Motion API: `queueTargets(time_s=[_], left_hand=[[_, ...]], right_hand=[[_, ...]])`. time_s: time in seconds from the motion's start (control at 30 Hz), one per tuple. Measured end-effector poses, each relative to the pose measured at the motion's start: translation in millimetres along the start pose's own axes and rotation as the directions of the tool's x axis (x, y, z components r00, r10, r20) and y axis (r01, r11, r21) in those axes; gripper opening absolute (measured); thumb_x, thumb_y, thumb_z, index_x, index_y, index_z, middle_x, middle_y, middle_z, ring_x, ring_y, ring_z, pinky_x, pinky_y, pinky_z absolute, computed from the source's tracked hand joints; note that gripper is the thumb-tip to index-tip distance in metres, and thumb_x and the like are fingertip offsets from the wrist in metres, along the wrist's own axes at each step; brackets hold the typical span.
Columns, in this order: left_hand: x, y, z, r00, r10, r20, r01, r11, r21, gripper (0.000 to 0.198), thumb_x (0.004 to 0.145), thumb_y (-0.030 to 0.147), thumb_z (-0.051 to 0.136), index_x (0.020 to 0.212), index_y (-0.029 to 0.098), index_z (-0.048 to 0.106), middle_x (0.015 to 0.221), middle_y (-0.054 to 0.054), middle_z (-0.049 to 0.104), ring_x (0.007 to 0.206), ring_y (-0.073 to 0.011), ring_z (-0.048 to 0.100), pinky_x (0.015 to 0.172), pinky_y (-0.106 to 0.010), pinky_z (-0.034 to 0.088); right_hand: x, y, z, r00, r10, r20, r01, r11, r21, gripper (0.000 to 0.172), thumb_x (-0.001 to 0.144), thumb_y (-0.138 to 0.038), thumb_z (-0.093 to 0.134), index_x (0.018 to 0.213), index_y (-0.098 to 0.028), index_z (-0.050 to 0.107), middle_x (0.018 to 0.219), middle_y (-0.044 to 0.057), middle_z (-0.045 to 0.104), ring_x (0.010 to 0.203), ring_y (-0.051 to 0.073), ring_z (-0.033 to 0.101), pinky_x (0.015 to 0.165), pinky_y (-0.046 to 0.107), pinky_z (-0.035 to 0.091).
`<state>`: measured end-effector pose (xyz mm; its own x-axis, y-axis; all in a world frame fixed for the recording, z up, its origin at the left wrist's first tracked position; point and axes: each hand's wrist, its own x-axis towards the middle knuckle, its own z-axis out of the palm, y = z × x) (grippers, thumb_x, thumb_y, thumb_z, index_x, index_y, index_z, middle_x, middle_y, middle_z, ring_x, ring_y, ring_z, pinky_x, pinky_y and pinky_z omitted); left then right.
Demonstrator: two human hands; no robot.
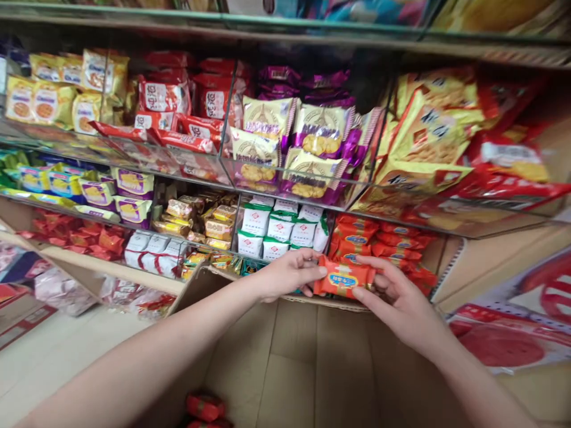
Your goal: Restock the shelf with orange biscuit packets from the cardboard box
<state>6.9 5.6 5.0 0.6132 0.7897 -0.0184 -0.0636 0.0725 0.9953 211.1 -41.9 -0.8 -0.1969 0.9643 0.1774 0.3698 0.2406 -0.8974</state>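
Observation:
An orange-red snack packet (343, 278) with a blue oval label is held between both hands in front of the lower shelf. My left hand (292, 274) pinches its left end, thumb on the front. On the right end, my right hand (392, 297) has its thumb and fingers closed around it. Right behind, similar orange packets (357, 238) are stacked in a shelf compartment. A cardboard box (190, 291) stands below my hands, its far edge just under the packet. Further red-orange packets (205, 407) lie low at the bottom of the view.
White-and-green packets (254, 223) fill the compartment to the left. Above, clear shelf fronts hold purple-and-cream cookie packs (312, 128), red packs (165, 95) and yellow bags (428, 125). A red-and-white package (513, 339) stands at the right. Plastic-wrapped goods (62, 288) sit under the shelf at left.

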Motion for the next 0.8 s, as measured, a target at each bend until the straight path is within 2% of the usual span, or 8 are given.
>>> queueTargets(time_s=[0.07,0.17,0.3,0.4,0.53,0.63,0.8], left_hand=[[-2.3,-2.6,1.7,0.999,-0.02,0.043,0.021,1.0,-0.018,0.039,0.067,0.038,0.067,0.095,0.016,0.052,0.076,-0.001,0.06,0.059,-0.007,0.053,0.052,-0.018,0.042],[-4.2,-6.2,2.7,0.998,-0.022,0.054,0.024,0.999,-0.037,0.049,0.063,0.036,0.07,0.103,0.016,0.05,0.079,-0.002,0.061,0.059,-0.0077,0.054,0.054,-0.02,0.041],[-5.0,-8.6,2.1,0.999,-0.01,0.04,0.011,0.999,-0.04,0.052,0.062,0.035,0.072,0.105,0.015,0.049,0.076,-0.002,0.061,0.06,-0.0088,0.055,0.057,-0.022,0.042],[-5.4,-7.2,2.1,0.998,-0.05,0.03,0.051,0.999,-0.015,0.047,0.063,0.032,0.071,0.101,0.013,0.051,0.072,0.0,0.061,0.055,-0.0065,0.053,0.055,-0.02,0.041],[-6.3,-3.4,3.6,0.995,-0.102,0.018,0.104,0.99,-0.094,0.044,0.061,0.029,0.073,0.097,0.014,0.052,0.073,0.001,0.062,0.058,-0.0067,0.055,0.057,-0.02,0.043],[-6.9,-1.5,4.5,0.996,-0.091,-0.017,0.089,0.991,-0.101,0.044,0.061,0.028,0.073,0.097,0.014,0.052,0.075,0.0,0.062,0.059,-0.0079,0.056,0.056,-0.02,0.044],[-6.8,-2.0,3.2,0.998,-0.045,-0.038,0.043,0.998,-0.043,0.041,0.065,0.03,0.07,0.099,0.014,0.054,0.078,-0.001,0.063,0.06,-0.0079,0.055,0.054,-0.02,0.042]], right_hand=[[-5.3,3.1,1.5,1.0,0.003,-0.027,-0.003,1.0,-0.008,0.054,0.077,-0.037,0.056,0.123,-0.024,0.033,0.097,0.008,0.063,0.087,0.02,0.059,0.079,0.037,0.048],[-7.8,5.6,3.7,0.996,-0.002,-0.085,0.006,0.999,0.042,0.057,0.076,-0.037,0.057,0.124,-0.024,0.028,0.09,0.007,0.064,0.078,0.019,0.061,0.07,0.035,0.051],[-6.5,2.8,6.3,0.992,-0.009,-0.124,0.018,0.997,0.07,0.051,0.076,-0.036,0.058,0.118,-0.025,0.031,0.083,0.003,0.063,0.076,0.017,0.06,0.064,0.03,0.05],[-6.9,-1.3,7.3,0.994,-0.015,-0.109,0.022,0.998,0.055,0.046,0.076,-0.036,0.056,0.114,-0.024,0.033,0.079,0.001,0.062,0.073,0.016,0.06,0.062,0.028,0.049],[-8.5,-1.4,7.0,0.994,-0.014,-0.105,0.019,0.999,0.048,0.035,0.077,-0.037,0.055,0.103,-0.024,0.036,0.081,0.001,0.062,0.073,0.015,0.059,0.061,0.027,0.048],[-8.7,1.8,6.2,0.993,-0.054,-0.105,0.054,0.999,-0.005,0.029,0.076,-0.037,0.057,0.094,-0.023,0.039,0.081,0.001,0.061,0.07,0.014,0.058,0.061,0.026,0.048],[-8.2,3.5,6.8,0.983,-0.17,-0.064,0.157,0.974,-0.164,0.035,0.075,-0.029,0.058,0.106,-0.023,0.043,0.093,0.004,0.061,0.073,0.014,0.057,0.064,0.027,0.049]])
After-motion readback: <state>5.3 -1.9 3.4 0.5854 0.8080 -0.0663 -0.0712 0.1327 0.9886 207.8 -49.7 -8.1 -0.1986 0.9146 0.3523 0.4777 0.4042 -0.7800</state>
